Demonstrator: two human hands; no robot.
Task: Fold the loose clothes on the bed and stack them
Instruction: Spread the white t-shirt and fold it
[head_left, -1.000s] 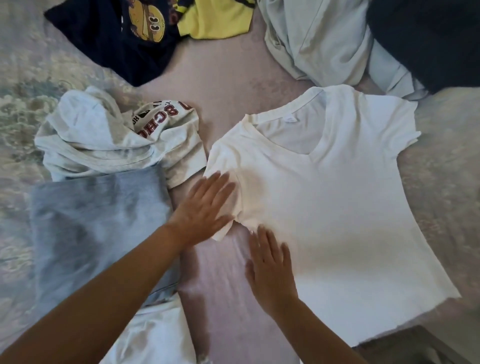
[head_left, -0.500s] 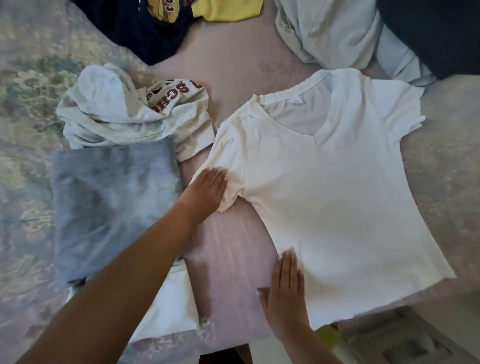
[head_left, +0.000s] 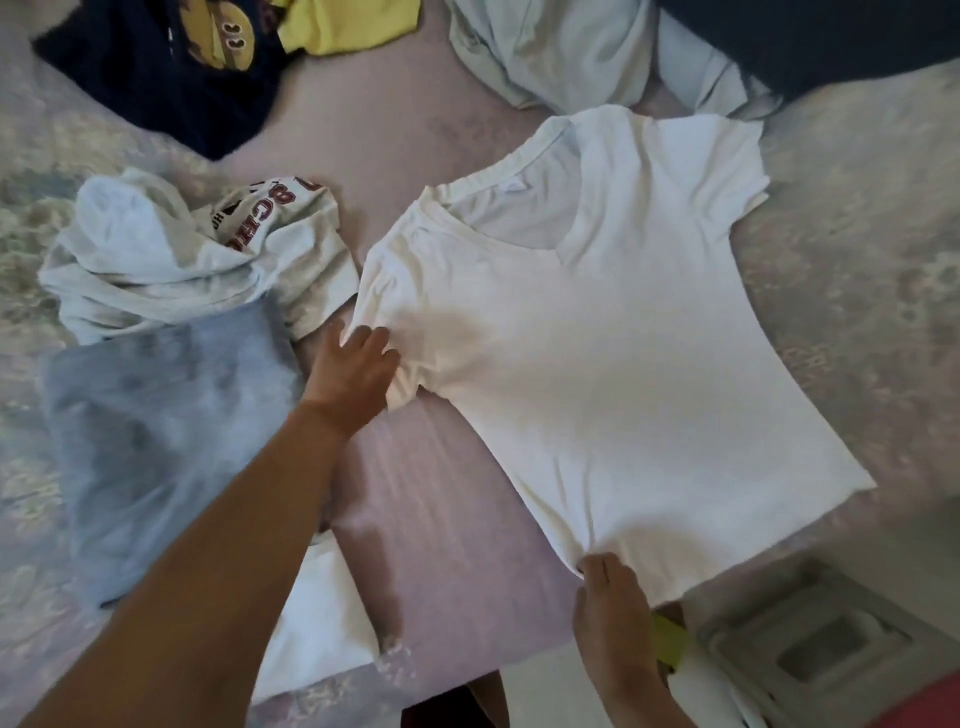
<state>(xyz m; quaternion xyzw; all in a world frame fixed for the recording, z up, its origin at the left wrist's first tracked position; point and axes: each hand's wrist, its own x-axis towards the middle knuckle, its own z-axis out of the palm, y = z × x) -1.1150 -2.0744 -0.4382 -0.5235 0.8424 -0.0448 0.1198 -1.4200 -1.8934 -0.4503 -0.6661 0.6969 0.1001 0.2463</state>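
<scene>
A white V-neck T-shirt (head_left: 613, 332) lies spread flat on the pink bedspread (head_left: 447, 519), neck toward the far side. My left hand (head_left: 353, 371) grips its left sleeve, fingers curled into the cloth. My right hand (head_left: 608, 597) pinches the shirt's near left hem corner, and the cloth puckers there. To the left lies a folded grey-blue garment (head_left: 161, 431), with a folded white piece (head_left: 311, 623) under its near end.
A crumpled light grey shirt with red letters (head_left: 197, 260) sits beside the grey-blue one. At the far side lie a navy shirt with a yellow print (head_left: 171, 67), a yellow garment (head_left: 348, 21), pale blue cloth (head_left: 561, 52) and a dark garment (head_left: 810, 36). The bed's near edge runs past my right wrist.
My left hand went from lying flat on the sleeve to gripping it. My right hand slid down the shirt's side to the hem corner and pinched it.
</scene>
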